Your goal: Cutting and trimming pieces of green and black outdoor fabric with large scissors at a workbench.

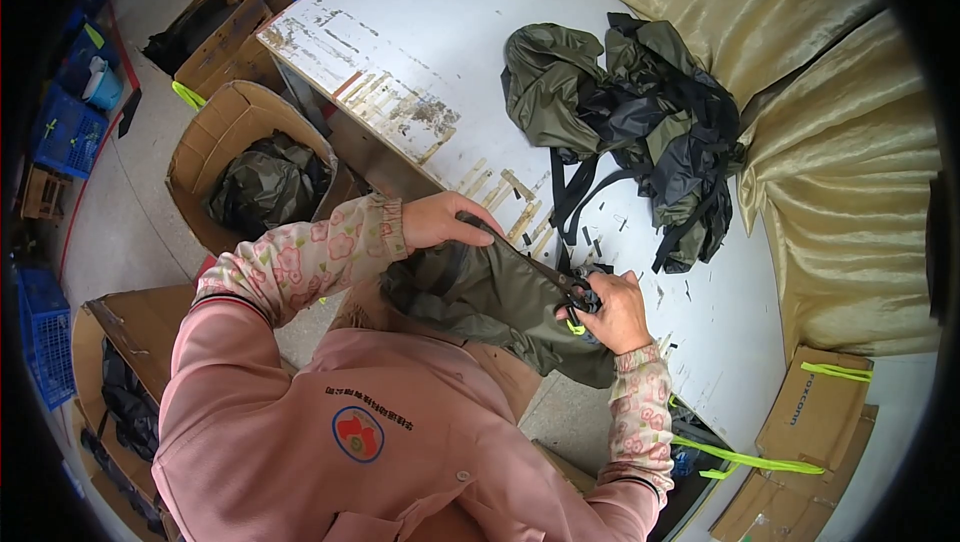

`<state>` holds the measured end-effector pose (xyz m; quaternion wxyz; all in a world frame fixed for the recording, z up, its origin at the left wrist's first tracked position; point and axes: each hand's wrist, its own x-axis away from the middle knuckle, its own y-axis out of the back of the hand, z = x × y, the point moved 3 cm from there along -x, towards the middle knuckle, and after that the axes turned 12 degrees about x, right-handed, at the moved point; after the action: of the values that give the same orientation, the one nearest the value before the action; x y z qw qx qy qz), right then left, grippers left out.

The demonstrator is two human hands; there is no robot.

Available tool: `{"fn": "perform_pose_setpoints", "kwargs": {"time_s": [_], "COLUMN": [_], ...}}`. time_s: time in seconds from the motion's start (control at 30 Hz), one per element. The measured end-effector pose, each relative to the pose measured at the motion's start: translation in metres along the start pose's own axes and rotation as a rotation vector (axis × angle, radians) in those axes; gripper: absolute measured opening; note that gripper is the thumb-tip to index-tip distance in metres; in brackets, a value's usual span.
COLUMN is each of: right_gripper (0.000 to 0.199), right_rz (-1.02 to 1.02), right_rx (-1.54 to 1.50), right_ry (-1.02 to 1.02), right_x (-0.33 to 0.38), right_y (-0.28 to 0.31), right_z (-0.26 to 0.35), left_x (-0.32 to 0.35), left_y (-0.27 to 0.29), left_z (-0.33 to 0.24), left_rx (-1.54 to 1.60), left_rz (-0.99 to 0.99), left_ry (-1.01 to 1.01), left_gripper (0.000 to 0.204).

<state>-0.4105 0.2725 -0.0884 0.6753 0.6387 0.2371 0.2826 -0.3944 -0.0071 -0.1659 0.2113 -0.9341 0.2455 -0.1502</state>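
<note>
A dark olive, shiny fabric bag (pixel 500 292) hangs over my lap at the table's near edge. Its upper edge is pinched in my left hand (pixel 447 221), thumb along the rim. My right hand (pixel 618 314) is closed around what looks like a pair of dark scissors (pixel 578 292) with a neon yellow bit, held against the bag's right end. The fingers partly hide the tool. Farther back on the white table (pixel 470 32) lies a heap of olive and black fabric bags (pixel 640 122) with black straps trailing toward me.
Small black scraps (pixel 592 242) and worn tape marks dot the tabletop. To the left stands an open cardboard box (pixel 190 157) with olive fabric inside. Gold curtains (pixel 840 172) hang along the right. A cardboard box (pixel 815 412) with neon straps sits at the lower right.
</note>
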Motion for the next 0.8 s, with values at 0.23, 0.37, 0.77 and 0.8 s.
{"fn": "perform_pose_setpoints", "kwargs": {"time_s": [0.23, 0.37, 0.77, 0.8], "right_gripper": [0.05, 0.051, 0.049, 0.049], "right_rz": [-0.028, -0.029, -0.066, -0.063], "right_rx": [0.026, 0.019, 0.039, 0.034], "right_ry": [0.006, 0.01, 0.041, 0.033], "right_x": [-0.01, -0.015, -0.026, -0.025], "right_y": [0.008, 0.01, 0.01, 0.008], "right_z": [0.012, 0.016, 0.016, 0.015], "left_x": [0.001, 0.002, 0.004, 0.003], "left_y": [0.002, 0.001, -0.002, -0.002], "left_z": [0.003, 0.004, -0.002, -0.002], "left_rx": [0.015, 0.031, 0.025, 0.023], "left_rz": [-0.032, -0.052, -0.031, -0.033], "left_ry": [0.003, -0.008, -0.001, 0.005], "left_gripper": [0.025, 0.026, 0.029, 0.029]}}
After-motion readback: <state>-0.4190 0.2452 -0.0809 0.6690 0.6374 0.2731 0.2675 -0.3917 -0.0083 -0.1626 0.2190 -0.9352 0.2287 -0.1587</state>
